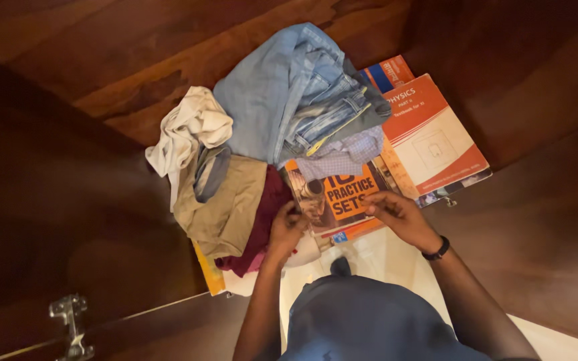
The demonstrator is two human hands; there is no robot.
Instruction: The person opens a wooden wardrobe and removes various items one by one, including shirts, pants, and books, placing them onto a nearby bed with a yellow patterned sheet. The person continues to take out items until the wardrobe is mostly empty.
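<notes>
Both hands grip the orange practice book (342, 200): the left hand (287, 226) is closed on its near-left edge, the right hand (396, 210) pinches its near-right edge. The book lies on the wooden shelf (135, 80), its far end tucked under the blue jeans (289, 93), with the white-and-orange textbook (436, 144) just beside it. In the inspector's judgement, it should be drawn out level and slowly, so the clothes do not slide off.

Orange-covered book (344, 199) lies flat, partly under folded clothes (282, 120).
</notes>
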